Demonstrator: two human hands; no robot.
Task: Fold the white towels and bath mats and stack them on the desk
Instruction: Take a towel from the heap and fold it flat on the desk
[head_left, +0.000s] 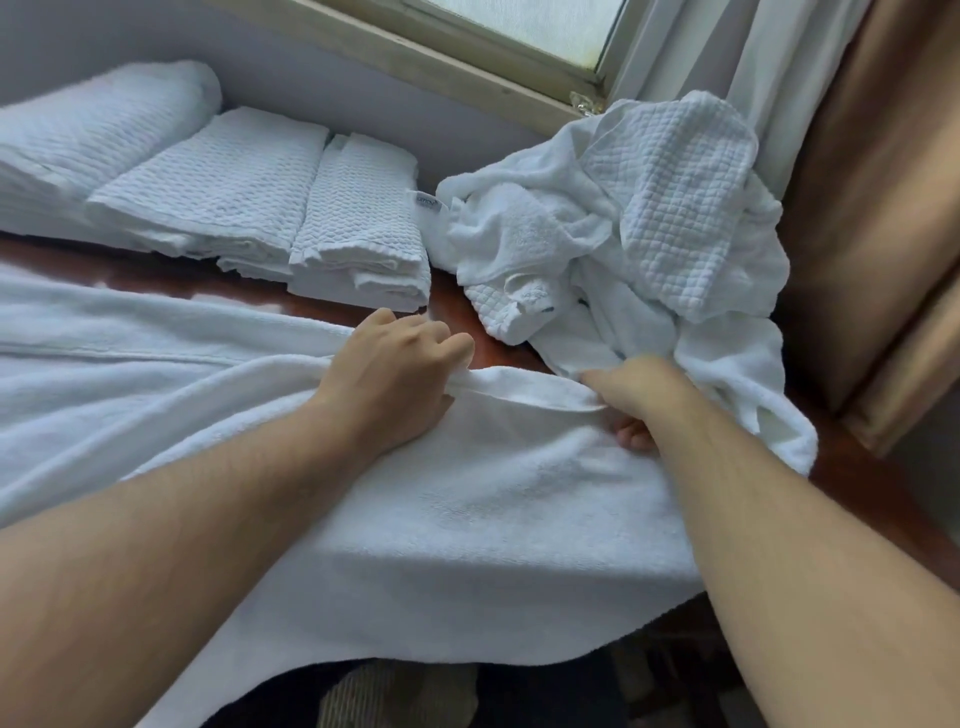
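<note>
A large white terry towel (467, 519) lies spread over the brown desk (509, 353) and hangs past its front edge. My left hand (395, 374) grips the towel's far folded edge near the middle. My right hand (634, 389) pinches the same edge further right, with fingers tucked under the cloth. Behind my hands stand three stacks of folded white waffle towels: left (93, 140), middle (223, 182), right (363, 223). An unfolded heap of white towels and quilted bath mats (649, 223) sits at the back right.
A grey wall and a window frame (467, 57) run behind the desk. White and tan curtains (857, 182) hang at the right, touching the heap. Bare desk wood shows between the folded stacks and the spread towel.
</note>
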